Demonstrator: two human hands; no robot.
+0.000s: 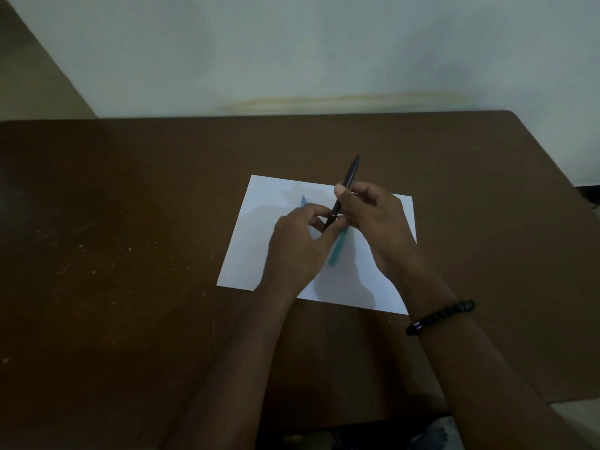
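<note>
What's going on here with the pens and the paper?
A person works over a white sheet of paper on a brown table. The right hand holds a black pen tilted up, while the left hand pinches its lower end. A teal pen shows just beneath the hands.

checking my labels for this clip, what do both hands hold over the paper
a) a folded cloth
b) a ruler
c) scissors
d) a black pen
d: the fingers of the right hand and the left hand both close on a black pen, which is tilted above the white sheet of paper.
</note>
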